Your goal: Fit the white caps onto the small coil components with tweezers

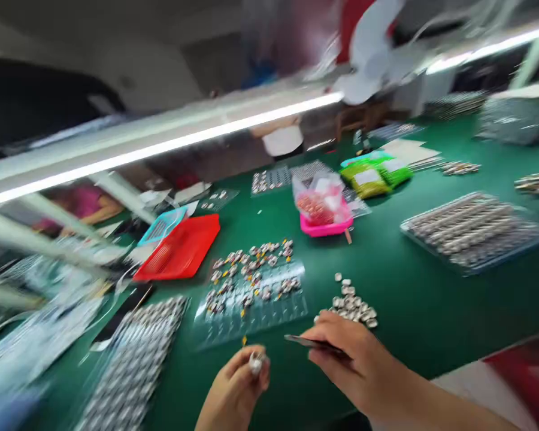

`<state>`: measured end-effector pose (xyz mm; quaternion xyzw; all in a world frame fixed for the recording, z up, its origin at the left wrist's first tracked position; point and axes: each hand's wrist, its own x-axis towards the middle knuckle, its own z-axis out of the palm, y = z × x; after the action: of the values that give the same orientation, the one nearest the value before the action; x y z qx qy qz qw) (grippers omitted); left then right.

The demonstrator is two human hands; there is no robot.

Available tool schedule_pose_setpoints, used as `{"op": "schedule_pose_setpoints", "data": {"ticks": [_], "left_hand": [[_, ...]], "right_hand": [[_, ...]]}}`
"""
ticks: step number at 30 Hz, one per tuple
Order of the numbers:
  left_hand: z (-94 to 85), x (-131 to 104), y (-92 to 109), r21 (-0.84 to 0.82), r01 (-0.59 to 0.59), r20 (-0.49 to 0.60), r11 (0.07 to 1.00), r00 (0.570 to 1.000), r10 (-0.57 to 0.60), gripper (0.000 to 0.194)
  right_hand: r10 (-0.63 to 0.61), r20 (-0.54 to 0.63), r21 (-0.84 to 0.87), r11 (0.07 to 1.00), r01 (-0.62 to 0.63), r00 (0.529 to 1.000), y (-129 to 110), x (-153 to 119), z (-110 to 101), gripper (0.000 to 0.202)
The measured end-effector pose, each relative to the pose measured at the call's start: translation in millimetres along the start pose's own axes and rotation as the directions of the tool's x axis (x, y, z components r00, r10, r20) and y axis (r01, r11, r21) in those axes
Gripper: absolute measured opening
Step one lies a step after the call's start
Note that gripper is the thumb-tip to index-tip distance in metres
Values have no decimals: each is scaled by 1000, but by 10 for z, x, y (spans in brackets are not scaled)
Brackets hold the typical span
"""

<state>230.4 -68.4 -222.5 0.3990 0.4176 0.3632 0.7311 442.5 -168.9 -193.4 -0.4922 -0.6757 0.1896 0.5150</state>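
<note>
My left hand (239, 386) is closed on a small silvery-white round part (256, 363), held between thumb and fingers near the front of the green table. My right hand (359, 353) grips tweezers (314, 343), dark and slim, their tip pointing left toward the left hand but apart from it. Just beyond the right hand lies a loose pile of small white-and-silver parts (354, 306). Ahead of the left hand, a clear plastic tray (269, 314) carries many small parts with orange tabs (251, 275), scattered over its far half. Motion blur hides finer detail.
Filled trays stand at left (130, 365) and right (471, 230). Farther back are a red basket (184, 245), a pink basket (326, 227) with a bag in it, and green bags (377, 173). A lit lamp bar (184, 140) crosses above the table. Another person's arm (103, 209) shows at left.
</note>
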Motion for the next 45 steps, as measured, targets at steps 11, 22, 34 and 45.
{"op": "schedule_pose_setpoints", "data": {"ticks": [11,22,34,45], "left_hand": [[-334,-151,-79,-175,149,210,973,971,-111,22],[-949,-151,-46,30,-29,212,999,977,22,19],[-1123,-139,0,362,-543,262,757,839,476,24],[-1042,9,90,20,75,170,997,982,-78,19]], "right_hand": [[110,-232,191,979,-66,966,150,-208,1233,12],[13,-182,-90,995,-30,983,-11,-70,1690,16],[-5,-74,-239,971,-13,997,-55,81,1800,18],[436,-150,290,878,-382,887,64,-7,1695,8]]}}
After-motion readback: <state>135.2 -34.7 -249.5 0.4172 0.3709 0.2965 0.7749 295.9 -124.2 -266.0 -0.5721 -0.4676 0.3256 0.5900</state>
